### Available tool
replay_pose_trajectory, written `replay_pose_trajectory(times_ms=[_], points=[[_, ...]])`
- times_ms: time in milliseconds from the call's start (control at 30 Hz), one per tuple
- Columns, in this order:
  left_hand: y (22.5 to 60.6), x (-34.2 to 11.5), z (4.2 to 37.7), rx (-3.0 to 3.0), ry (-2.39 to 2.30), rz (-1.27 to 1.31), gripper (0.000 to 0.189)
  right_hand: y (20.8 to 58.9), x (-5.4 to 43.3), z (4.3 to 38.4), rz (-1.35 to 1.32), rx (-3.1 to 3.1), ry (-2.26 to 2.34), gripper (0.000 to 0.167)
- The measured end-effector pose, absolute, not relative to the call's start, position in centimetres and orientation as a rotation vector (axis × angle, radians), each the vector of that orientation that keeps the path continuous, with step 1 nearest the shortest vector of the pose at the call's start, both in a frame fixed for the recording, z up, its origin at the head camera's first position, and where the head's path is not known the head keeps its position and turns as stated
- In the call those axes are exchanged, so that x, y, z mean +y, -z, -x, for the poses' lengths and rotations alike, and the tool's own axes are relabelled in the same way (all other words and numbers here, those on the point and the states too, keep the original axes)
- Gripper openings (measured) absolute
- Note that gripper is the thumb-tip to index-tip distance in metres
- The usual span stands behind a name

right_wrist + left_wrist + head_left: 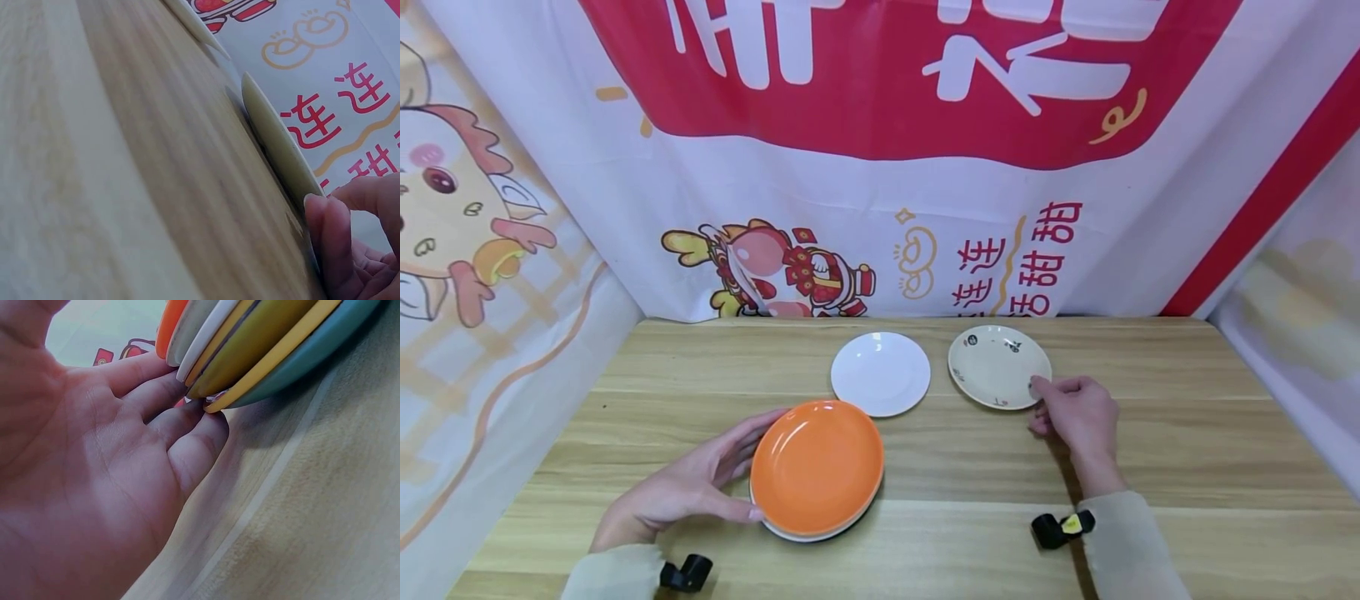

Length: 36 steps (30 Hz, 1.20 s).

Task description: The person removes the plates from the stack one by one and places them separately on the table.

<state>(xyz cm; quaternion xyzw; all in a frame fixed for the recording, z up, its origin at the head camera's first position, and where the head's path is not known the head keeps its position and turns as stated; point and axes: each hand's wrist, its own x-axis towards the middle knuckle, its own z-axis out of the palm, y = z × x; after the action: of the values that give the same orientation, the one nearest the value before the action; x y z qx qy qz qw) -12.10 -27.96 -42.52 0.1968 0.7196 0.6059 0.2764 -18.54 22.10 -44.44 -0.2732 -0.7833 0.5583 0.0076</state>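
A stack of several plates, topped by an orange plate (817, 467), sits left of the middle of the table. My left hand (700, 479) rests against the stack's left side, fingers fairly straight and fingertips at the rims. The left wrist view shows pale, white and yellow rims below the orange one, and a teal plate (300, 375) with a yellow rim at the bottom. At the back right, my right hand (1078, 417) pinches the right rim of a cream plate (1000, 367) with small dark motifs, thumb on top and fingers below.
A white plate (880, 373) lies between the stack and the cream plate, its front edge partly behind the orange plate. The wooden table (955, 533) meets a printed cloth backdrop (880, 183) just behind the plates. Cloth also hangs along both sides.
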Motion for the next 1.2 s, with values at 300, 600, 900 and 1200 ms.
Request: replay_pose_trajectory(times_ms=[300, 600, 900, 1200], points=[[42.6, -28.0, 12.1, 1.937, -1.621, -0.517, 0.105, 43.9, 22.0, 18.4, 0.862, -2.484, -1.68, 0.052], [42.6, -28.0, 12.1, 1.932, -1.626, -0.524, 0.105, 43.5, 20.5, 18.2, 0.708, -2.408, -1.784, 0.043], [42.6, -27.9, 12.1, 1.925, -1.624, -0.507, 0.104, 43.4, 18.6, 17.8, 0.507, -2.465, -1.828, 0.036], [42.6, -27.9, 12.1, 1.934, -1.624, -0.536, 0.104, 43.1, 17.1, 17.4, 0.438, -2.505, -1.833, 0.035]])
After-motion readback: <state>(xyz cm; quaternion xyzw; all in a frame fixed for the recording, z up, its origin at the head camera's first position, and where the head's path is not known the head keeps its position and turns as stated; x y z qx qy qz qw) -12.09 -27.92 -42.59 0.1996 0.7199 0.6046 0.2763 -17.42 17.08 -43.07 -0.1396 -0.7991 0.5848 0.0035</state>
